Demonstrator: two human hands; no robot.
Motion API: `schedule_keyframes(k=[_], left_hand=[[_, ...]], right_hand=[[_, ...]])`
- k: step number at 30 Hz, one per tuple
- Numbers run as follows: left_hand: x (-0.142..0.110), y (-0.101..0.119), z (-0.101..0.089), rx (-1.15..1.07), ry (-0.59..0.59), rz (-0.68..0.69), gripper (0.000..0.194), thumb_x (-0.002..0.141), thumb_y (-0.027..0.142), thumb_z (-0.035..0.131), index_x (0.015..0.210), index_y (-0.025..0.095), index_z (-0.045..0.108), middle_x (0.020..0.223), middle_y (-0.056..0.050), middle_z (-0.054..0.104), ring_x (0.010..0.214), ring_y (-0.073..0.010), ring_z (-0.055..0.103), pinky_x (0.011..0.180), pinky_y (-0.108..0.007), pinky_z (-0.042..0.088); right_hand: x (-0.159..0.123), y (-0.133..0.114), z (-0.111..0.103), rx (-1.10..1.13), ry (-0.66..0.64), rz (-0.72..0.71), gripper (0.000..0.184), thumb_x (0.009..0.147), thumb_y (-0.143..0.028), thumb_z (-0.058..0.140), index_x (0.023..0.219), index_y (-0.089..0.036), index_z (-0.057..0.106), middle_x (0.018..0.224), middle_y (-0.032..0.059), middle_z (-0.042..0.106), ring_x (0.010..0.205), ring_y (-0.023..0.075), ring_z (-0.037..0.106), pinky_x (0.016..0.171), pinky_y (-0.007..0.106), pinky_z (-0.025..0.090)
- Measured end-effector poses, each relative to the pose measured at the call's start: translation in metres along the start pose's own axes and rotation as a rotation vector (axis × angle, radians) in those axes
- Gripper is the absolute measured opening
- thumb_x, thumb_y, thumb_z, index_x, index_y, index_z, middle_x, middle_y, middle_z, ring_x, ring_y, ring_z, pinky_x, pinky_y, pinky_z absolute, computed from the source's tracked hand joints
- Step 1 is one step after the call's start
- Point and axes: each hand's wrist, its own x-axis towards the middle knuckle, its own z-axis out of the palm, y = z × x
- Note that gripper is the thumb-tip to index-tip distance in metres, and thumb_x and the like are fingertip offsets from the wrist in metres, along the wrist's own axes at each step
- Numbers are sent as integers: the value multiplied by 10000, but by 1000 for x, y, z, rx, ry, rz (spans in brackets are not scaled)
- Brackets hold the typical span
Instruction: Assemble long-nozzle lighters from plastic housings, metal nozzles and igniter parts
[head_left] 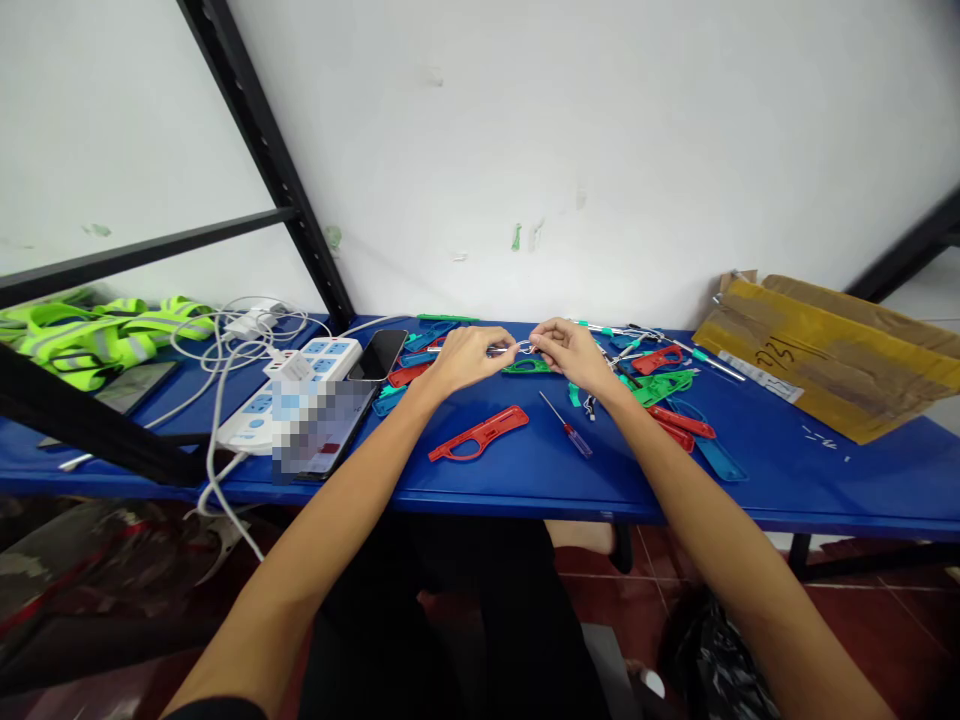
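My left hand (474, 357) and my right hand (573, 352) are raised over the blue tabletop, close together. Each has its fingertips pinched on thin white wire (524, 347), which spans the small gap between them. Just below lies a red plastic casing half (484, 436) with a looped handle, shaped like a long lighter. A small screwdriver (568, 426) with a clear purplish handle rests to its right. Beneath the hands, a green casing half (526, 367) shows in part. The wire's ends are hidden by my fingers.
Red, green and blue casing halves (681, 418) and thin metal rods with wires (718, 365) lie at right. A cardboard box (825, 350) stands beyond them. At left are a white power strip (259, 412), phones (381, 354), tangled cables and fluorescent straps (112, 335). Black shelf posts (262, 140) flank the table.
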Motion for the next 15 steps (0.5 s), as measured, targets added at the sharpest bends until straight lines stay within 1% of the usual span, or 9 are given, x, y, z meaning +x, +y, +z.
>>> schedule_keyframes(k=[3, 6, 9, 12, 15], left_hand=[[0, -1, 0, 1, -14, -1, 318, 1061, 516, 661, 1036, 285, 878, 949, -30, 856, 835, -207, 745, 699, -308, 419], [0, -2, 0, 13, -31, 36, 449, 1078, 637, 596, 979, 306, 883, 898, -34, 841, 783, -196, 720, 665, -323, 383], [0, -3, 0, 15, -27, 35, 533, 1082, 686, 554, 910, 300, 880, 804, -40, 806, 708, -182, 676, 638, -335, 348], [0, -3, -1, -3, -23, 29, 527, 1064, 704, 574, 915, 304, 882, 760, -31, 783, 663, -169, 639, 633, -338, 339], [0, -1, -1, -4, -15, 11, 571, 1062, 721, 557, 861, 292, 875, 657, -19, 721, 589, -156, 563, 616, -343, 318]], right_hand=[[-1, 1, 2, -38, -17, -13, 515, 777, -632, 936, 939, -202, 704, 620, -56, 600, 493, 87, 477, 409, 231, 336], [-1, 2, 2, -66, -36, -21, 499, 823, -649, 898, 961, -213, 698, 590, -61, 588, 465, 92, 465, 404, 242, 337], [-1, 2, 1, -90, -68, -22, 477, 865, -652, 867, 961, -215, 699, 587, -46, 611, 460, 98, 487, 420, 253, 363], [-1, 1, 0, -107, -97, -17, 463, 893, -643, 850, 967, -207, 714, 601, -25, 634, 470, 106, 517, 438, 262, 396], [-3, -3, -1, -116, -118, -11, 466, 900, -653, 840, 959, -207, 717, 616, -15, 656, 457, 107, 520, 431, 272, 415]])
